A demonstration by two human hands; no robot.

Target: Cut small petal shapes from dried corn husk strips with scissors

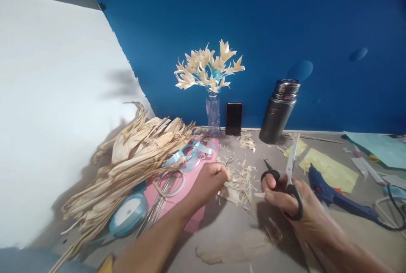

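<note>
My right hand grips a pair of scissors by its black handles, with the blades spread apart and pointing up and away. A small pale piece, perhaps husk, shows at the thumb tip of that hand. My left hand is closed, fingers curled together, over the edge of the cut scraps; whatever is in them, if anything, is hidden. Pale husk scraps are scattered between both hands. In front of me lies a single dried corn husk. To the left is a large bundle of dried corn husks.
Husk flowers stand in a clear bottle, beside an upright phone and a dark flask. A blue glue gun lies right, by yellow paper. Blue ribbon and wires lie left, with pink paper.
</note>
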